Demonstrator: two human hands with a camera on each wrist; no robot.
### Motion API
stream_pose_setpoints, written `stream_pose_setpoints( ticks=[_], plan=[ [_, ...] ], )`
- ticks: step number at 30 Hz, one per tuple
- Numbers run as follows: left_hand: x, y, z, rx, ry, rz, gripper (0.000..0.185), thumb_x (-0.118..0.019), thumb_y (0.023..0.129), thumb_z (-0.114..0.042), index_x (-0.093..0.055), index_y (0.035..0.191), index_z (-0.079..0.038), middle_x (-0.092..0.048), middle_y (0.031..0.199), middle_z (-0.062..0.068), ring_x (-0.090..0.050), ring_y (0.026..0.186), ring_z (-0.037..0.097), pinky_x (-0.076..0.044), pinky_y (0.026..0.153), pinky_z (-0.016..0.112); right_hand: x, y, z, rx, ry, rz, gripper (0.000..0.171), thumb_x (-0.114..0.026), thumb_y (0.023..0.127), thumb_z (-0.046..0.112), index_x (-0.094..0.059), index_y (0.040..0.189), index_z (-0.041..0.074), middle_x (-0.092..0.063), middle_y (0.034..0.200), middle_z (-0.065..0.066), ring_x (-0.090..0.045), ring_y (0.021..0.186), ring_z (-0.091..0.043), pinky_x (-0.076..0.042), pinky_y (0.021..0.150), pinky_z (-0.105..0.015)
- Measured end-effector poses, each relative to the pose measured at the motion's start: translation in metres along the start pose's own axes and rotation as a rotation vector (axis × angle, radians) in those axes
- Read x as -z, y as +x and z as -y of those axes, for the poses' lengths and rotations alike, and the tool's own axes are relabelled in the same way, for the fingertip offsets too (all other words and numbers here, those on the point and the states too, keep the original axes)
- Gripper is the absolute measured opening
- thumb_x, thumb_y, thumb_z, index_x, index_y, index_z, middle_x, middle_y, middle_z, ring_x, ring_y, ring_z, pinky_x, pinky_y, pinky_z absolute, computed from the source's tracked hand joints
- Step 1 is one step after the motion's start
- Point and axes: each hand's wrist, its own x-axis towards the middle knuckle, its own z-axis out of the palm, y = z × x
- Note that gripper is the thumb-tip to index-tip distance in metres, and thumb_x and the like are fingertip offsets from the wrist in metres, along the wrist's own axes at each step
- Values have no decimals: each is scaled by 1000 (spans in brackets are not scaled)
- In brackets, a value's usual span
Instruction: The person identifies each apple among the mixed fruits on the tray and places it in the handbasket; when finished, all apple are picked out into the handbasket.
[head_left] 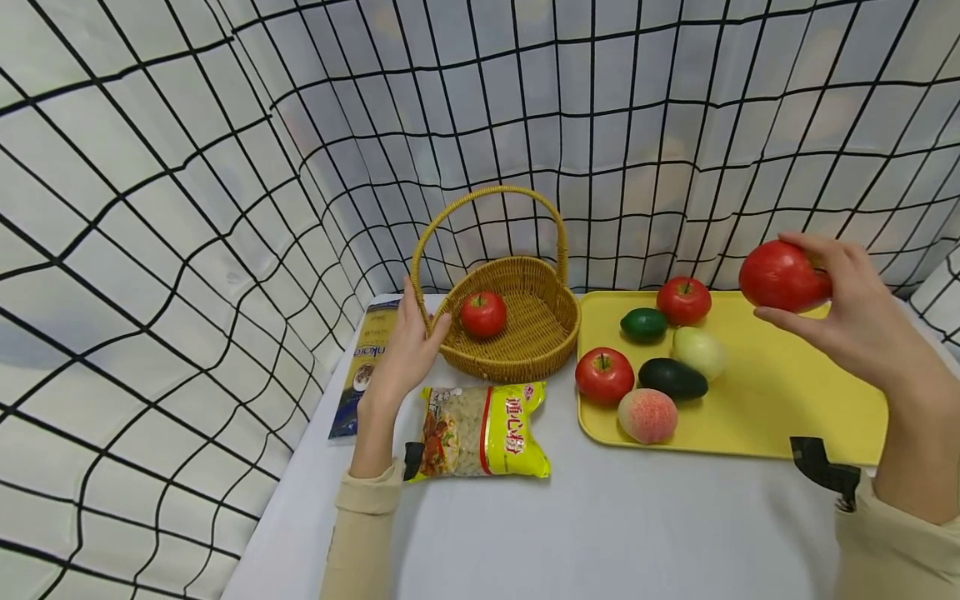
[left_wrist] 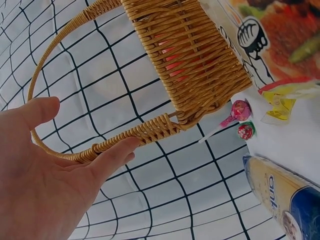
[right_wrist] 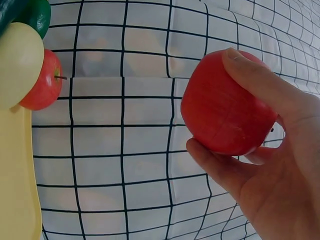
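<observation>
My right hand (head_left: 873, 312) grips a red apple (head_left: 780, 275) between thumb and fingers, raised over the right part of the yellow tray (head_left: 795, 400). In the right wrist view the same apple (right_wrist: 227, 105) shows its smooth, faintly streaked skin. On the left, my left hand (head_left: 408, 346) rests against the handle of a wicker basket (head_left: 517, 365), fingers extended along it and thumb held apart. The left wrist view shows those fingers lying along the handle (left_wrist: 145, 132) near its lower end. Another red apple (head_left: 483, 315) sits inside the basket.
Two red apples, a peach (head_left: 648, 416), a dark green oval vegetable (head_left: 672, 379), a smaller green one (head_left: 643, 325) and a pale round fruit (head_left: 699, 352) lie on the tray. A yellow food bag (head_left: 483, 431) and a blue-gold packet (head_left: 367, 367) flank the basket. Black netting (head_left: 592, 125) rises behind.
</observation>
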Motion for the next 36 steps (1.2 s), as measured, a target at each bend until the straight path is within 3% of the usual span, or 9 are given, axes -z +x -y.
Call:
stream_pose_setpoints(
  ticks=[6, 9, 11, 13, 15, 17, 21, 28, 36],
  plan=[
    [0, 1, 0, 3, 3, -1, 89, -41, 109, -48, 29, 159, -25, 17, 172, 11, -2, 162, 37, -18, 129, 59, -6, 2, 8, 56, 9, -32, 94, -82, 87, 16, -28, 163, 23, -31, 152, -32, -36, 128, -53, -41, 91, -80],
    [-1, 0, 0, 5, 8, -1, 89, -41, 109, -49, 29, 159, -25, 17, 173, 11, -2, 162, 36, -18, 129, 59, -10, 2, 9, 105, 8, -61, 94, -84, 85, 13, -31, 162, 22, -36, 150, -28, -40, 127, -50, -50, 108, -38],
    [-1, 0, 0, 6, 12, -1, 90, -40, 108, -51, 28, 160, -25, 17, 173, 11, -3, 162, 37, -18, 129, 58, -13, 2, 11, 139, 5, -71, 95, -85, 83, 9, -32, 161, 21, -37, 149, -26, -43, 127, -48, -39, 101, -7],
    [-1, 0, -1, 6, 19, 1, 90, -39, 108, -53, 28, 160, -24, 17, 173, 11, -4, 161, 37, -19, 129, 58, -16, 3, 15, 169, 0, -71, 97, -86, 81, 6, -32, 161, 21, -38, 148, -24, -45, 126, -47, -29, 94, 3],
    [-1, 0, -1, 5, 22, 3, 90, -40, 108, -53, 29, 160, -24, 17, 172, 11, -4, 161, 37, -20, 128, 58, -20, 4, 21, 188, 4, -49, 100, -86, 80, 4, -31, 160, 22, -36, 150, -24, -44, 127, -46, -39, 102, -5],
    [-2, 0, -1, 6, 21, 3, 90, -40, 108, -52, 29, 159, -24, 18, 172, 11, -4, 161, 38, -20, 128, 58, -25, 6, 28, 212, 16, -24, 101, -87, 79, 2, -30, 160, 23, -35, 151, -23, -45, 128, -46, -53, 108, -33],
    [-3, 0, -1, 22, 16, 4, 91, -40, 109, -51, 31, 158, -25, 19, 172, 12, -5, 161, 39, -21, 127, 60, -38, 10, 43, 264, 51, 29, 100, -87, 79, 4, -30, 159, 23, -34, 152, -22, -47, 128, -46, -49, 93, -74],
    [-1, 0, -5, 19, -13, 2, 91, -40, 108, -51, 33, 157, -28, 19, 172, 14, -5, 161, 39, -22, 127, 60, -65, 24, 63, 296, 46, 92, 88, -86, 83, 11, -37, 156, 26, -34, 156, -19, -55, 125, -47, -53, 95, -69],
    [-1, -2, -3, 19, -13, 5, 91, -39, 108, -52, 34, 156, -28, 20, 172, 13, -5, 161, 38, -22, 128, 59, -120, 60, 96, 375, -144, 275, 78, -85, 85, 28, -44, 150, 31, -41, 152, -14, -56, 127, -38, -60, 90, -58]
  ],
)
